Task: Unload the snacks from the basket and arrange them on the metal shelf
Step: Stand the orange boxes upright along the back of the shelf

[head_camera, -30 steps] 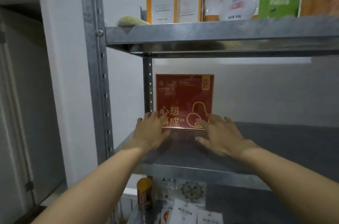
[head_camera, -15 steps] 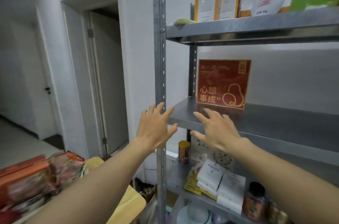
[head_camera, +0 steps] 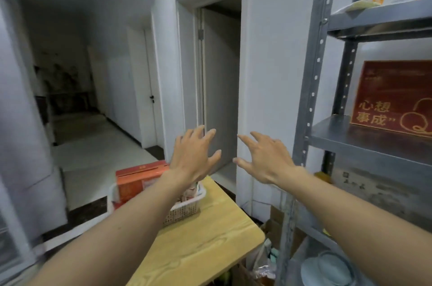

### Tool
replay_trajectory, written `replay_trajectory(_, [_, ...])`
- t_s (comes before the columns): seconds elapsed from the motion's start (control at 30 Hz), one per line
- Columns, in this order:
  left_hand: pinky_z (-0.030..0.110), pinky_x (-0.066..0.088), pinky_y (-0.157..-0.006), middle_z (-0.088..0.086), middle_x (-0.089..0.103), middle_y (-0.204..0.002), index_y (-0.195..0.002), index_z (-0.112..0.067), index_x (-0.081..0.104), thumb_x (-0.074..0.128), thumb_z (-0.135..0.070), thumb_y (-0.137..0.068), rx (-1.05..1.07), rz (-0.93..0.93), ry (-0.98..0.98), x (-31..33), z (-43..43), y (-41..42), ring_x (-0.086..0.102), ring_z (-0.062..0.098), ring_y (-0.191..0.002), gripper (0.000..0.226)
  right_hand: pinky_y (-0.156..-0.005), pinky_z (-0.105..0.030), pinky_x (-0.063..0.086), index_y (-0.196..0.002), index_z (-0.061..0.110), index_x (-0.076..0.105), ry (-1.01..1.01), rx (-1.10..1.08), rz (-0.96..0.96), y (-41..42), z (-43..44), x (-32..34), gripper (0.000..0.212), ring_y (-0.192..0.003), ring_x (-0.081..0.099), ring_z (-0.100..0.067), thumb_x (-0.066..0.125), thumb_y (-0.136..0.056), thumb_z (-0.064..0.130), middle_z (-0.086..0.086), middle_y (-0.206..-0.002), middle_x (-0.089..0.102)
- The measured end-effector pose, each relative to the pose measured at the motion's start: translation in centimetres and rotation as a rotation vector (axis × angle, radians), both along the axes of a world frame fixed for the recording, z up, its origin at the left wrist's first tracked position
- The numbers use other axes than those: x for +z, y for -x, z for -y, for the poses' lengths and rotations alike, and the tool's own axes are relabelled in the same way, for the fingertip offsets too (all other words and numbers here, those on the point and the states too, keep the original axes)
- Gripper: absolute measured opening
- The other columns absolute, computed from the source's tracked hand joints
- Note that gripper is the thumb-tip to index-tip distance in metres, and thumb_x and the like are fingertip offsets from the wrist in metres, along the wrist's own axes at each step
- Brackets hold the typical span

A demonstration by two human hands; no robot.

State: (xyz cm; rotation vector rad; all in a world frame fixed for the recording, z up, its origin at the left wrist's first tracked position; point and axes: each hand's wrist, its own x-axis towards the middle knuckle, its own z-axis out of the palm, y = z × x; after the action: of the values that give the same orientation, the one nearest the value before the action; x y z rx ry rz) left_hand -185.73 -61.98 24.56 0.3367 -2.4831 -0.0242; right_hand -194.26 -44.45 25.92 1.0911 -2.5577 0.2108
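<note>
A red box [head_camera: 395, 96] with gold lettering stands upright at the back of the metal shelf [head_camera: 364, 140] on the right. A white perforated basket [head_camera: 184, 209] sits on a wooden table, holding an orange box [head_camera: 138, 180] and other snack packets partly hidden by my left forearm. My left hand [head_camera: 194, 154] hovers in the air above the basket with fingers spread, holding nothing. My right hand [head_camera: 264, 159] floats beside it, left of the shelf post, fingers spread and empty.
The light wooden table [head_camera: 198, 243] stands left of the shelf. A grey upright post [head_camera: 311, 89] fronts the shelf. The upper shelf [head_camera: 378, 21] carries orange-and-white boxes. Plates and bags lie on the lowest level [head_camera: 327, 269]. A doorway [head_camera: 219, 79] opens behind my hands.
Both hands have pulled back from the red box and left the shelf. The view has swung left, bringing the basket and table in below my hands.
</note>
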Motion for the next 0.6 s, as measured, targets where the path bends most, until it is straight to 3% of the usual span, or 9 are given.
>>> replay_trajectory(0.3, [0.042, 0.031, -0.111, 0.001, 0.039, -0.151, -0.147, -0.03, 0.038, 0.053, -0.051, -0.092, 0.098, 0.036, -0.118, -3.9, 15.6, -6.8, 0.036, 0.021, -0.137, 0.061, -0.11, -0.046, 0.037, -0.155, 0.031, 0.017, -0.022, 0.17, 0.15, -2.8, 14.3, -4.8, 0.071, -0.141, 0.035, -0.028, 0.041, -0.096, 0.062, -0.005, -0.159, 0.027])
replay_trajectory(0.6, [0.047, 0.032, -0.111, 0.002, 0.044, -0.147, -0.143, -0.03, 0.042, 0.058, -0.047, -0.09, 0.173, 0.073, -0.3, -10.0, 26.9, -5.0, 0.037, 0.021, -0.136, 0.058, -0.108, -0.048, 0.037, -0.15, 0.037, 0.027, -0.036, 0.348, 0.361, 2.2, 24.6, -9.6, 0.062, -0.139, 0.036, -0.024, 0.054, -0.095, 0.048, 0.0, -0.153, 0.039])
